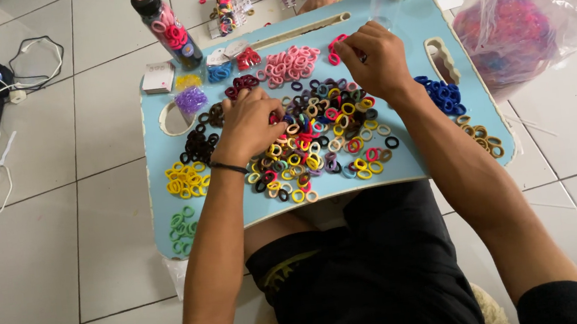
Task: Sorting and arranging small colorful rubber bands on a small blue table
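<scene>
The left hand (249,125) and right hand (376,58) are hiding their fingertips in the mixed hair ties (322,136) on the blue worktop (412,162), so I cannot tell their grip; ties too many to count.

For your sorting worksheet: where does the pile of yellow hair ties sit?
In the head view, the yellow hair ties lie at the light-blue lap tray's left edge, beside the left hand, above the green hair ties.

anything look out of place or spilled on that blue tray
Mostly orderly: sorted colour piles ring the mixed heap under both hands. The one oddity is the green hair ties, lying off the blue tray on the floor tiles by its front left corner.
</scene>
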